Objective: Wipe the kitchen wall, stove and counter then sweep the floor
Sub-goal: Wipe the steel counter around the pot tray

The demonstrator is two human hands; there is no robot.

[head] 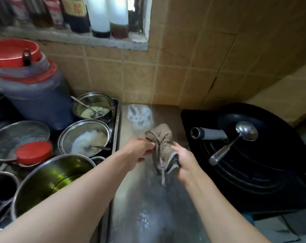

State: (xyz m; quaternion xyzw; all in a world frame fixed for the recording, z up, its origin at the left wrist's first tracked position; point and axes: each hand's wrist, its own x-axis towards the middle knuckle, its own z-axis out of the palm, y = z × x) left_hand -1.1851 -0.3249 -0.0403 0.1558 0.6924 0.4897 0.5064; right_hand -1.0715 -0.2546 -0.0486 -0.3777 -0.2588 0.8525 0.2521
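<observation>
Above the counter (pixel 148 199), your left hand (pixel 140 148) pinches and right hand (pixel 183 162) grips the cloth (pixel 161 146) — foam (pixel 140 116) remains, wiping seems unfinished; floor not visible.

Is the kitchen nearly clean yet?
Not yet. Both hands, left hand and right hand, hold the cloth above the counter. White foam sits unwiped near the wall. The stove holds a pan and ladle. No floor shows.

cloth (pixel 161 144): terry, rough | counter (pixel 143 199): steel, dull | wok (pixel 264 155): blk, matt
</observation>
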